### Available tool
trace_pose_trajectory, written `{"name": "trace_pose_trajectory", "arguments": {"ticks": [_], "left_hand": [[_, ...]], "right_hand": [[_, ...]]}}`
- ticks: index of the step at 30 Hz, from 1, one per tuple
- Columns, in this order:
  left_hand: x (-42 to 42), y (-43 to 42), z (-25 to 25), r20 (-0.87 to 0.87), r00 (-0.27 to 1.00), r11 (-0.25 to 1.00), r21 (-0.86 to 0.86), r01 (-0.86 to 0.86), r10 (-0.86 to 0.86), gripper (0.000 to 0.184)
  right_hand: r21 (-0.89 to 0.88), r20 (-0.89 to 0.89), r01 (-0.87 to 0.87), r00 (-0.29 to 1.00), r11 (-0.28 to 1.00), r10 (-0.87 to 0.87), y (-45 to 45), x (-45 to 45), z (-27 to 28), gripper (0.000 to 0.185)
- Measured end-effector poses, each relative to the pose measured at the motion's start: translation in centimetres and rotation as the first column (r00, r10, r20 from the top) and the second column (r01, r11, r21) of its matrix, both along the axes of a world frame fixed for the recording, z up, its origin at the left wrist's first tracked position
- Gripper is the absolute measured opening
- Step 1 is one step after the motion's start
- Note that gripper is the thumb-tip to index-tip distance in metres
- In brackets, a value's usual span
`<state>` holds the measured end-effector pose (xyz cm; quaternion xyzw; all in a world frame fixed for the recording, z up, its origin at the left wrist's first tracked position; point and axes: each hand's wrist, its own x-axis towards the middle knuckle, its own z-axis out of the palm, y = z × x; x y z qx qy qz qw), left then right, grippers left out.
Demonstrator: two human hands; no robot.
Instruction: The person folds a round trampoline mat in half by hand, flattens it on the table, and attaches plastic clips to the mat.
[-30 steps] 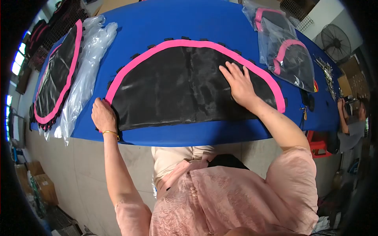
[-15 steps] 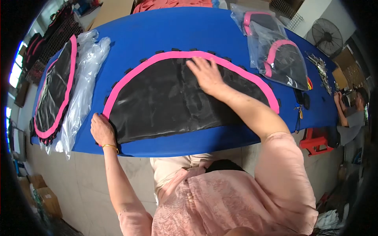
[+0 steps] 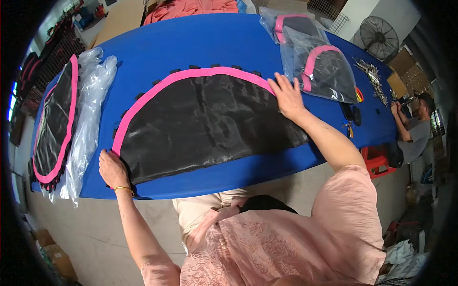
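Note:
A black mat (image 3: pixel 200 121) with a pink border lies folded into a half-round on the blue table, its straight edge towards me. Small black tabs stick out along the curved rim. At its near left corner my left hand (image 3: pixel 113 169) is closed on the edge, thumb on top; the fingers' undersides are hidden. My right hand (image 3: pixel 289 97) lies flat with spread fingers over the pink border on the upper right, its forearm covering part of the mat's right end.
Clear plastic bags (image 3: pixel 90 119) lie on the left beside another pink-edged mat (image 3: pixel 55 126). Bagged mats (image 3: pixel 329 71) rest at the back right, near keys (image 3: pixel 350 129) and a pile of metal pieces (image 3: pixel 371 78). A person (image 3: pixel 414 128) sits at the right end.
My right hand has slid right along the pink border, from near the top of the curve to its right side. My left hand stays at the left corner. The camera view has shifted slightly.

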<state>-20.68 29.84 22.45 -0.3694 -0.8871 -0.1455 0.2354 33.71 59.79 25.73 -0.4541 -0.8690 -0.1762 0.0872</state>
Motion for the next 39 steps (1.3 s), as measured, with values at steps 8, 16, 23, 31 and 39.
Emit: {"name": "trace_pose_trajectory", "arguments": {"ticks": [8, 16, 23, 31, 39], "left_hand": [[0.4, 0.1, 0.4, 0.008, 1.000, 1.000, -0.020, -0.010, 0.010, 0.031], [0.1, 0.0, 0.1, 0.011, 0.999, 0.999, -0.032, -0.030, 0.030, 0.031], [0.5, -0.2, 0.3, -0.015, 1.000, 0.999, -0.020, -0.026, 0.026, 0.031], [0.6, -0.1, 0.1, -0.032, 0.998, 0.998, -0.035, -0.050, 0.049, 0.028], [1.0, 0.0, 0.6, -0.018, 1.000, 1.000, -0.013, -0.021, 0.021, 0.029]], "right_hand": [[-0.071, 0.007, 0.034, 0.999, 0.997, -0.034, -0.4, 0.5, 0.7, 0.080], [-0.013, -0.081, -0.033, 0.996, 0.999, 0.032, 4.1, -5.1, -0.5, 0.081], [0.015, -0.125, -0.065, 0.990, 0.998, 0.066, 7.0, -11.3, -1.0, 0.085], [0.027, -0.151, -0.093, 0.984, 0.995, 0.097, 8.6, -18.1, -1.3, 0.081], [0.045, -0.205, -0.239, 0.948, 0.970, 0.243, 6.9, -25.1, -1.6, 0.069]]}}
